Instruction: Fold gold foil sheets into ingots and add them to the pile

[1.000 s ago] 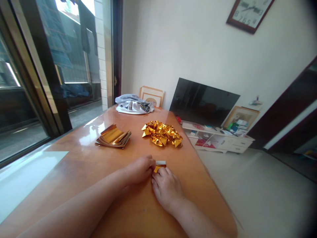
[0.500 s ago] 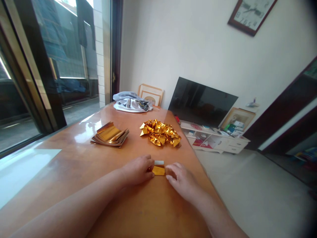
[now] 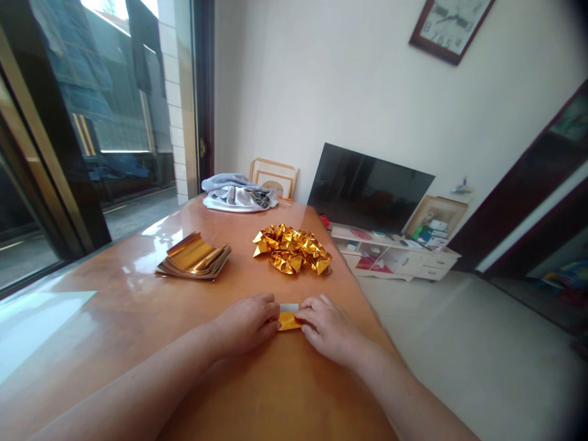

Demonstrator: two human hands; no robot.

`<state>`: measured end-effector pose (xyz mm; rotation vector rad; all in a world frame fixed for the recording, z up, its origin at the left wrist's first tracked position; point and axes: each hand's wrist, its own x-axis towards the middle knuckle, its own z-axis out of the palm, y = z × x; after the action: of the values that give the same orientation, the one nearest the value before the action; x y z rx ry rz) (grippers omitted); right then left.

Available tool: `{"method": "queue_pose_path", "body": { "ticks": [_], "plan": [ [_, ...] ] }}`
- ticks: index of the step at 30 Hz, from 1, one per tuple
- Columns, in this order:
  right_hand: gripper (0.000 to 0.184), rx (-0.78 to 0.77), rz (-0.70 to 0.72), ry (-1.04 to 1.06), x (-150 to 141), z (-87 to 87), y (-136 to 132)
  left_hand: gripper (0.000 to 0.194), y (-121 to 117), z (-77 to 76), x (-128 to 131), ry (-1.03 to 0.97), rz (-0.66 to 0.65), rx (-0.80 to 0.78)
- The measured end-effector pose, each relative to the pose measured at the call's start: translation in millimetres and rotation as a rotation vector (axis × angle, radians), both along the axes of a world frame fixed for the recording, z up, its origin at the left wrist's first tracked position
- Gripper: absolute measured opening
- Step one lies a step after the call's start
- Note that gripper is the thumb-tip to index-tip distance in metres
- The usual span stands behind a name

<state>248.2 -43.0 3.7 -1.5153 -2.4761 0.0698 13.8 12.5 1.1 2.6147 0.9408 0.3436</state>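
A small folded piece of gold foil paper (image 3: 289,321), with a white strip (image 3: 289,307) showing along its far edge, lies on the orange wooden table (image 3: 124,288). My left hand (image 3: 245,323) presses in on its left end with curled fingers. My right hand (image 3: 326,327) has its fingertips on the right end, so both hands hide its ends. Farther up the table, out of reach of both hands, lie a stack of gold foil sheets (image 3: 193,257) and a heap of crumpled, folded gold foil pieces (image 3: 291,249).
A grey and white cloth (image 3: 239,196) lies at the table's far end, before picture frames (image 3: 273,177). Glass doors (image 3: 114,92) run along the left. Past the right table edge, the floor drops away to a white cabinet (image 3: 395,260) and a dark television screen (image 3: 370,187).
My right hand has moved left from beside the foil piece onto its right end. My left hand stays at its left end. The whole view has shifted slightly.
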Motion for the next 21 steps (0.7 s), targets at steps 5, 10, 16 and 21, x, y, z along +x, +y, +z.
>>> {"method": "queue_pose_path", "body": {
  "ticks": [5,10,16,21],
  "plan": [
    [0.024,-0.029,0.046,0.006,6,2.9,12,0.018,0,-4.3,8,0.036,0.058,0.057],
    [0.020,-0.119,0.060,0.058,11,2.1,28,0.012,-1,-7.6,10,0.068,0.064,0.113],
    [0.015,-0.234,0.122,0.162,21,-3.2,48,0.018,-3,0.0,8,0.078,0.029,0.096],
    [0.016,-0.295,0.140,0.274,28,-12.0,52,0.017,-2,1.8,8,0.085,0.034,0.067]
  ]
}}
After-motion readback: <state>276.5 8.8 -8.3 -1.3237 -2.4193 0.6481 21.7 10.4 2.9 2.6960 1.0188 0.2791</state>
